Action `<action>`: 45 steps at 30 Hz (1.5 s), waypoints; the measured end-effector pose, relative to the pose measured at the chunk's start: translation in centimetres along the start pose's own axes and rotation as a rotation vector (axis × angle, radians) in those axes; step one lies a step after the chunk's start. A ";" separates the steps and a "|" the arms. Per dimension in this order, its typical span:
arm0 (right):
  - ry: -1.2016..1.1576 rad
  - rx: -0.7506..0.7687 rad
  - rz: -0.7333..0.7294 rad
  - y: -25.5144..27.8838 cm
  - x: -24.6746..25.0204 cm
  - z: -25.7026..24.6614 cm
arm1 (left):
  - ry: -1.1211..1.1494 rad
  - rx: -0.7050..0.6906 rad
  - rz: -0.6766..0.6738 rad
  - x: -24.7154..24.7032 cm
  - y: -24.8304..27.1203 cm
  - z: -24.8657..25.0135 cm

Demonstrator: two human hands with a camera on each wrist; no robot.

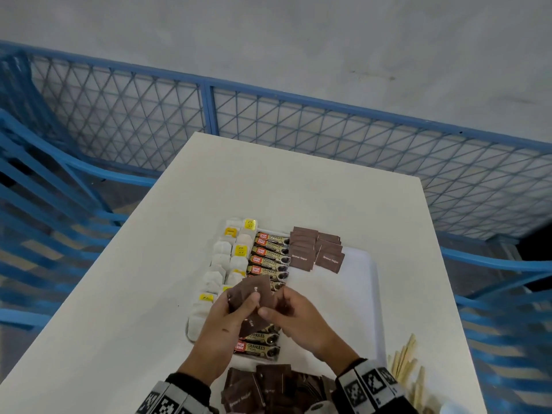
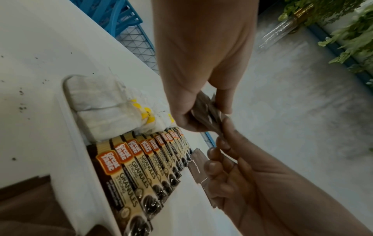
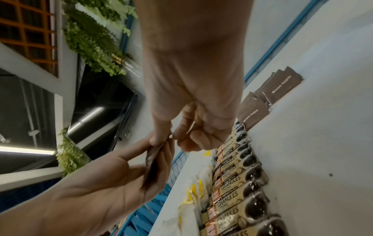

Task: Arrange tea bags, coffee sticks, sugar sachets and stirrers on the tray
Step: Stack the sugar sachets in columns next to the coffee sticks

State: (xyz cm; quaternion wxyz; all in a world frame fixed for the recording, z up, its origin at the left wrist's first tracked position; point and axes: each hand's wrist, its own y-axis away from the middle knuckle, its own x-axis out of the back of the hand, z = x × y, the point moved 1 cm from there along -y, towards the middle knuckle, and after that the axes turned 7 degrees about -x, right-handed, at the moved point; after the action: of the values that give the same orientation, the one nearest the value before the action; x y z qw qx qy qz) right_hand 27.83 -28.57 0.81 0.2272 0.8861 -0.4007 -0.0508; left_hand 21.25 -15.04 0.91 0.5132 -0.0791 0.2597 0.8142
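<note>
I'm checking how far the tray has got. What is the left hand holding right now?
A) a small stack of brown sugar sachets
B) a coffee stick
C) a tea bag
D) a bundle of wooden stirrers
A: the left hand grips a fanned stack of brown sugar sachets, which the right hand pinches.

Matt brown paper sugar sachets [image 1: 301, 255], glossy foil-like coffee sticks [image 1: 270, 252], soft crinkled white paper tea bags [image 1: 222, 249], pale bare wooden stirrers [image 1: 406, 366], smooth white plastic-looking tray [image 1: 358, 279], smooth matt white table [image 1: 268, 180], blue-painted metal mesh fence [image 1: 298, 127]
</note>
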 end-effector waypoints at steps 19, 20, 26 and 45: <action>-0.251 -0.142 0.600 -2.4 9.8 3.2 | -0.020 0.053 -0.058 -0.6 0.0 -0.8; -0.226 -0.158 0.636 -2.9 10.6 3.7 | -0.029 0.051 -0.048 -0.5 0.0 -0.8; -0.095 -0.196 0.747 -5.0 13.0 4.2 | -0.124 0.036 -0.035 -0.5 0.0 -0.7; 0.127 -0.101 0.811 -4.9 10.6 2.7 | -0.121 0.032 -0.021 -1.4 -0.6 -0.5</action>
State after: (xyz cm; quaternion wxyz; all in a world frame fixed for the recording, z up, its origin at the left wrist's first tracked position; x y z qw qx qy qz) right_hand 37.60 -34.45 -2.82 0.2964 0.6454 -0.6996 0.0782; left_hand 22.35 -16.17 0.82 0.5378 -0.0242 0.2403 0.8077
